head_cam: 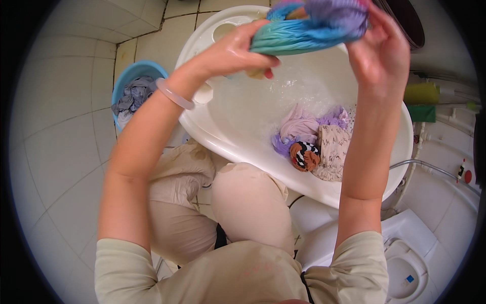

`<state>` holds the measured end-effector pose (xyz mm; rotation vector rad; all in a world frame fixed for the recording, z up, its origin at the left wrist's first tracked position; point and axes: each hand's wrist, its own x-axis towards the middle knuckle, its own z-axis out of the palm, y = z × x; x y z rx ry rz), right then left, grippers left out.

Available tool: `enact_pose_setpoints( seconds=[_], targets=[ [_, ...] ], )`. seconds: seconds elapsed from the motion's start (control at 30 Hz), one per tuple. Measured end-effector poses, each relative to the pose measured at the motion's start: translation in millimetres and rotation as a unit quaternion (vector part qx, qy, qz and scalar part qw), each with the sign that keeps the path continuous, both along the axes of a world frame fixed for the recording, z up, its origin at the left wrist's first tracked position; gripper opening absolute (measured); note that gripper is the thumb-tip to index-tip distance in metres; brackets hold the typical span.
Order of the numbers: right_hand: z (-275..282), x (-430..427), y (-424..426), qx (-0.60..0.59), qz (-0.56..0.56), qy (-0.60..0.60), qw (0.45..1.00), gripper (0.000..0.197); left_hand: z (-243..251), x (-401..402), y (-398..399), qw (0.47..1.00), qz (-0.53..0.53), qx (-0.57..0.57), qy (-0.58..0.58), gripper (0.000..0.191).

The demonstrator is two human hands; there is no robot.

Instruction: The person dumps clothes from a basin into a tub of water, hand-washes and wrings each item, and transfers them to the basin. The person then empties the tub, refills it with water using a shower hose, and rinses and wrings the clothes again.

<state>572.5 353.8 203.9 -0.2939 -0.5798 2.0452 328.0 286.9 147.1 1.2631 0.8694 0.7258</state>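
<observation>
A wet-looking tie-dye cloth (300, 36), blue, teal and purple, is stretched between my hands above a white bathtub (235, 114). My left hand (243, 47) grips its teal end, with the thumb below the fabric. At the purple bunched end, my right hand (379, 53) holds on at the top edge of the view, its fingertips partly hidden. Below, in the tub, lie a pink cloth (300, 123), a floral fabric piece (334, 148) and a rolled brown cloth with a black-and-white pattern (305, 156). Shallow, bubbly water (292, 83) covers part of the tub floor.
A blue basin (140, 66) with grey clothes (134, 93) stands left of the tub. At the lower right is a toilet (406, 273). A metal hose (429, 164) runs from the tub's right rim. My knees (250, 193) are close to the near rim.
</observation>
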Motion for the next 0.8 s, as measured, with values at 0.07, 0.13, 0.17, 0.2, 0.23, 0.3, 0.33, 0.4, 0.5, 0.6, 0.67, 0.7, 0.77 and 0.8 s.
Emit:
enact_pose_setpoints(
  seconds=[0.07,0.13,0.17,0.2,0.23,0.3,0.33,0.4,0.5,0.6,0.67,0.7,0.77,0.8],
  targets=[
    [-18,0,-27,-0.038,-0.102,-0.195,0.975,0.039,3,-19,7,0.997,-0.006,0.072,0.024,0.04],
    [-40,11,-45,0.077,-0.076,-0.559,0.822,0.056,23,-23,11,0.995,-0.028,0.057,0.073,0.039],
    [-48,19,-51,0.174,-0.031,-0.737,0.652,0.067,34,-24,12,0.99,-0.052,0.042,0.121,0.038],
    [-49,10,-61,0.256,-0.045,-0.773,0.579,0.082,46,-17,10,0.992,-0.063,0.001,0.106,0.035],
    [-51,-3,-64,0.254,-0.044,-0.774,0.578,0.082,53,-8,9,0.992,-0.065,-0.001,0.104,0.035],
    [-51,-27,-66,0.45,-0.09,-0.586,0.667,0.088,62,5,8,0.98,-0.141,0.004,0.142,0.033],
    [-51,-36,-66,0.509,-0.1,-0.511,0.686,0.09,60,9,6,0.983,-0.148,0.012,0.108,0.031],
    [-46,-43,-69,0.346,0.024,-0.41,0.844,0.091,76,7,2,0.986,-0.127,0.003,0.108,0.032],
    [-46,-27,-57,0.189,0.133,-0.276,0.933,0.086,47,-5,11,0.988,-0.106,0.09,0.065,0.037],
    [-85,-16,-37,0.129,0.099,-0.37,0.915,0.08,-23,3,22,0.989,0.059,0.049,0.126,0.048],
    [-155,3,-22,0.233,0.03,-0.59,0.773,0.08,-111,17,17,0.956,0.117,0.151,0.222,0.057],
    [-202,20,-20,0.309,-0.035,-0.654,0.689,0.079,-150,31,12,0.945,0.118,0.168,0.257,0.062],
    [-269,7,-34,0.386,-0.09,-0.688,0.607,0.078,-204,27,-12,0.926,0.095,0.145,0.335,0.073],
    [-292,-6,-52,0.341,-0.075,-0.788,0.507,0.073,-221,27,-27,0.925,0.097,0.139,0.341,0.073]
  ],
)
